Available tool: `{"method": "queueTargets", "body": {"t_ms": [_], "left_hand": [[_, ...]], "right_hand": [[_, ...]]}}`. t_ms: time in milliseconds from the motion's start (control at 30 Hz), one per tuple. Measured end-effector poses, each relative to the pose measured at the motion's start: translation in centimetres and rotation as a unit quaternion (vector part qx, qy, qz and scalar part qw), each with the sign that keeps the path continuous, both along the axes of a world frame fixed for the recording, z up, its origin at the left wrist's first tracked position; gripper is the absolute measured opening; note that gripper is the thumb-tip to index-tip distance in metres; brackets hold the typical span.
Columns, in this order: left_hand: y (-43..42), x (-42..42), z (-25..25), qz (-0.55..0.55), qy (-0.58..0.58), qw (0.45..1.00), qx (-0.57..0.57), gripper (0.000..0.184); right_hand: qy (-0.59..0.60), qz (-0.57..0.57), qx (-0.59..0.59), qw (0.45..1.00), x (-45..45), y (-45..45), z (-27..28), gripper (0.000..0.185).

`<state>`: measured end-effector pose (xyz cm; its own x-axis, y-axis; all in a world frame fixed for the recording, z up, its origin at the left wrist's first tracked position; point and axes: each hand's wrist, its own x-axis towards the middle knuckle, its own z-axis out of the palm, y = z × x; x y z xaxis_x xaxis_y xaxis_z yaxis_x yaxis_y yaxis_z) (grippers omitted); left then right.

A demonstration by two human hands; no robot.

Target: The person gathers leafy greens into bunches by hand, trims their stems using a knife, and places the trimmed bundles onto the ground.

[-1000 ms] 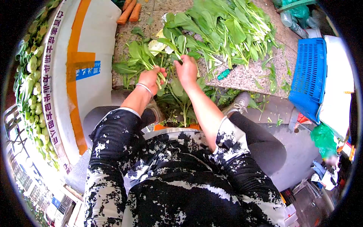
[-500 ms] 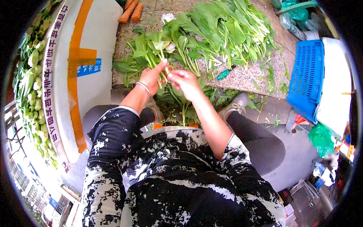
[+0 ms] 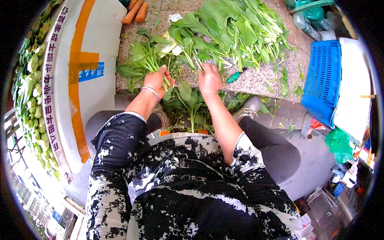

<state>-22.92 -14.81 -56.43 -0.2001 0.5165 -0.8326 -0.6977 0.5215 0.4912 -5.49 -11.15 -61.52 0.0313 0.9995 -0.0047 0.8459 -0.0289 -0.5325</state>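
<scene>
My left hand (image 3: 157,82) is closed around a small bunch of leafy greens (image 3: 145,58), the leaves pointing away from me and the stem ends showing below the fingers. My right hand (image 3: 210,82) is at the near edge of a large pile of leafy greens (image 3: 228,30). Its fingers are bent and pinch at a stem there; the back of the hand partly hides the grip. Right of this hand a small green-handled tool (image 3: 235,76) lies on the stone slab. Between my feet are loose leaves and a fallen plant (image 3: 193,105).
Carrots (image 3: 136,13) lie at the far left of the slab (image 3: 280,86). A white foam box (image 3: 108,36) with orange tape stands at left, pale green vegetables (image 3: 34,92) beyond it. On the right are a blue plastic basket (image 3: 323,80) and a green bag (image 3: 339,146).
My right hand has moved away from the left hand's bunch, to the right and forward to the pile. A plant now shows between my feet. The left hand has shifted slightly left and keeps its bunch.
</scene>
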Motion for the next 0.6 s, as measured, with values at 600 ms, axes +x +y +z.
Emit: {"method": "queueTargets", "body": {"t_ms": [600], "left_hand": [[0.1, 1.1, 0.3, -0.068, 0.020, 0.997, 0.012, 0.011]], "right_hand": [[-0.097, 0.028, 0.063, 0.993, -0.1, -1.7, -0.3, 0.027]]}}
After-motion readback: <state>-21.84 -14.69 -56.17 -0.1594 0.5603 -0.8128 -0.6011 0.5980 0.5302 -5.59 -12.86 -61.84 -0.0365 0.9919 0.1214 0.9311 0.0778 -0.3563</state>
